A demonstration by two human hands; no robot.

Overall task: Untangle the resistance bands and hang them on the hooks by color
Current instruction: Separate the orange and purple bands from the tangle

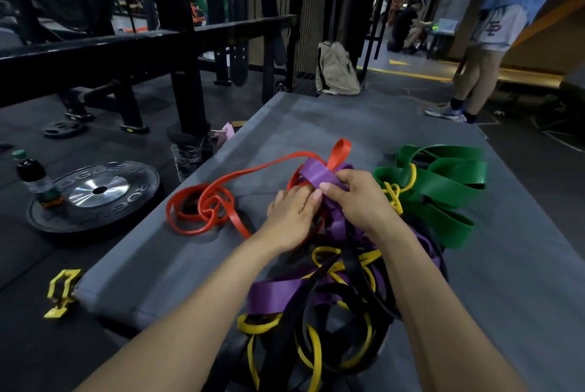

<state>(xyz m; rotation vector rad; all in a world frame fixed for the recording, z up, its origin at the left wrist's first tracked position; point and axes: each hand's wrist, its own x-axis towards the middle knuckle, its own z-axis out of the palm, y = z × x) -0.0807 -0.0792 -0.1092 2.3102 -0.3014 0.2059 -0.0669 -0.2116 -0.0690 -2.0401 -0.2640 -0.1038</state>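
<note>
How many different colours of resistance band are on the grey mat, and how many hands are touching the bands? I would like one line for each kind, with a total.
Band colours: 5, namely red band, purple band, green bands, yellow bands, black bands
Hands on the bands: 2, left hand, right hand
Grey mat: 1
Total: 8

A black weight plate (95,195) lies flat on the dark floor (38,261), left of the grey mat (364,125). A dark bottle (34,178) stands on the plate's left edge. A yellow clip (61,292) lies by the mat's near left corner. A beige backpack (336,70) stands beyond the mat's far edge. A person in shorts (489,43) stands far right.
</note>
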